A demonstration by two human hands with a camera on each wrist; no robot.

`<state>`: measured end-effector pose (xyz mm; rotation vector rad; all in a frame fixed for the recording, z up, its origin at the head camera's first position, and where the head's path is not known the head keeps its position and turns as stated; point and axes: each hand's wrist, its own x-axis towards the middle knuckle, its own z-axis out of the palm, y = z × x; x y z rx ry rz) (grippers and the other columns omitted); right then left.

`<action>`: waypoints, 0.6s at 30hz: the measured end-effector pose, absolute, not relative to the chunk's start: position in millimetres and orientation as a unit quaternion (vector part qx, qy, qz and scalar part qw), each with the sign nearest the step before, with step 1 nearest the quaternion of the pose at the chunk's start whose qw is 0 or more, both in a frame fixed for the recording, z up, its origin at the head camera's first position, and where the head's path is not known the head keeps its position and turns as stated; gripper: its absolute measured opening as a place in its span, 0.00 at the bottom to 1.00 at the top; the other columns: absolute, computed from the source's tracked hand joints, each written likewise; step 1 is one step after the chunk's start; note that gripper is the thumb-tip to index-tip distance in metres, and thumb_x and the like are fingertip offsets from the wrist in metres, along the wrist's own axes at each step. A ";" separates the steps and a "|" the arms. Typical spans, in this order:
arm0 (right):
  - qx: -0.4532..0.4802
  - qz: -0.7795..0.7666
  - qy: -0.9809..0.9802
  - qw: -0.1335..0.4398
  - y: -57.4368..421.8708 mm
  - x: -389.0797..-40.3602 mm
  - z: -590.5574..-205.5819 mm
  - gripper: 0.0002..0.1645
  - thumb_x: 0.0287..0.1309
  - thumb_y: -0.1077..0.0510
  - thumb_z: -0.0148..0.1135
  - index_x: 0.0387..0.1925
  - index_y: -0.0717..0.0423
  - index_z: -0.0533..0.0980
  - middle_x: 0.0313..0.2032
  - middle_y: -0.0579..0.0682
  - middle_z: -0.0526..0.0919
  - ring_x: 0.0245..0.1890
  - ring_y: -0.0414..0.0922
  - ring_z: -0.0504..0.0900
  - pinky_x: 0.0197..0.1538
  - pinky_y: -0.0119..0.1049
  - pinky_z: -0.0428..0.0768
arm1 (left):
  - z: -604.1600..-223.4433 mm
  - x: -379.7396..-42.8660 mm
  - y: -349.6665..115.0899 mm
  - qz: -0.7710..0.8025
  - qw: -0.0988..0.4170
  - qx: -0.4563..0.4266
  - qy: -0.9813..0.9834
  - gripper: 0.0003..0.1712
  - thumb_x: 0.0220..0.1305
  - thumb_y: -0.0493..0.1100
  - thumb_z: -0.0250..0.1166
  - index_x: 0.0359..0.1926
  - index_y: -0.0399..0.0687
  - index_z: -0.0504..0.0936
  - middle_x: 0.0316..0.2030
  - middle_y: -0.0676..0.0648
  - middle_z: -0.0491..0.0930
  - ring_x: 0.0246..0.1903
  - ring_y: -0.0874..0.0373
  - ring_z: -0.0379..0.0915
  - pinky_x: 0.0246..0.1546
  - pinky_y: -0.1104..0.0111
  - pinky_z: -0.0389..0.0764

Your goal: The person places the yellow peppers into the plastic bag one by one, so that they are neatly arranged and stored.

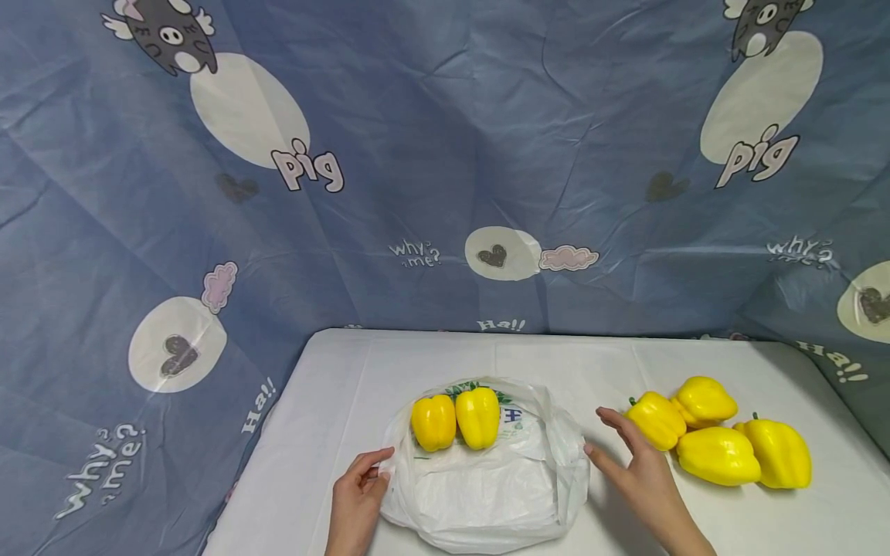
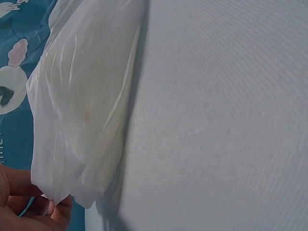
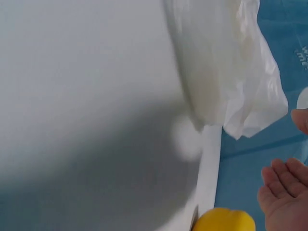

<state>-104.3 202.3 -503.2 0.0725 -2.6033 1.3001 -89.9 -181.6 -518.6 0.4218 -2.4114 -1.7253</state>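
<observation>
A white plastic bag (image 1: 487, 494) lies spread with its mouth open upward on the white table. Two yellow bell peppers (image 1: 477, 418) sit side by side inside it, near its far wall. My left hand (image 1: 358, 498) pinches the bag's left rim between thumb and fingers, which also shows in the left wrist view, where the fingers (image 2: 60, 214) meet the hanging plastic. My right hand (image 1: 643, 475) is spread just off the bag's right rim, palm toward it, holding nothing. The right wrist view shows that palm (image 3: 288, 207) apart from the bag.
Several more yellow bell peppers (image 1: 719, 455) lie grouped on the right of the table, just beyond my right hand. A blue cloth (image 1: 431, 193) printed with pigs and words hangs behind and beside the white tabletop (image 1: 334, 386).
</observation>
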 end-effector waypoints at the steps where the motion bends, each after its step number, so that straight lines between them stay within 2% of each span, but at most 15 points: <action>1: 0.023 0.434 -0.892 0.121 204.0 -104.2 -503.5 0.34 0.56 0.51 0.71 0.63 0.52 0.71 0.57 0.55 0.78 0.59 0.59 0.74 0.60 0.38 0.68 | -518.9 -89.9 -181.6 -0.575 0.073 0.140 -0.803 0.21 0.57 0.22 0.60 0.48 0.42 0.86 0.43 0.46 0.81 0.37 0.57 0.69 0.35 0.76 0.73; 5: 0.020 0.411 -0.901 0.138 211.1 -104.6 -505.3 0.36 0.57 0.51 0.71 0.65 0.51 0.70 0.57 0.57 0.78 0.58 0.57 0.74 0.57 0.40 0.68 | -518.8 -90.0 -181.6 -0.576 0.071 0.142 -0.802 0.21 0.57 0.23 0.60 0.48 0.42 0.86 0.42 0.45 0.80 0.37 0.57 0.69 0.35 0.76 0.73; 10: 0.019 0.406 -0.903 0.140 220.6 -106.8 -506.1 0.38 0.59 0.51 0.69 0.68 0.53 0.67 0.59 0.61 0.75 0.60 0.61 0.70 0.56 0.61 0.67 | -517.4 -89.8 -181.3 -0.581 0.067 0.147 -0.797 0.21 0.57 0.23 0.60 0.48 0.42 0.86 0.42 0.45 0.80 0.37 0.57 0.69 0.36 0.76 0.73; 18: 0.010 0.401 -0.905 0.141 233.8 -110.0 -503.7 0.39 0.60 0.52 0.68 0.69 0.54 0.64 0.64 0.62 0.69 0.63 0.64 0.66 0.57 0.62 0.65 | -516.9 -89.4 -180.9 -0.578 0.064 0.153 -0.799 0.21 0.58 0.23 0.60 0.49 0.42 0.86 0.43 0.46 0.80 0.38 0.56 0.69 0.36 0.76 0.73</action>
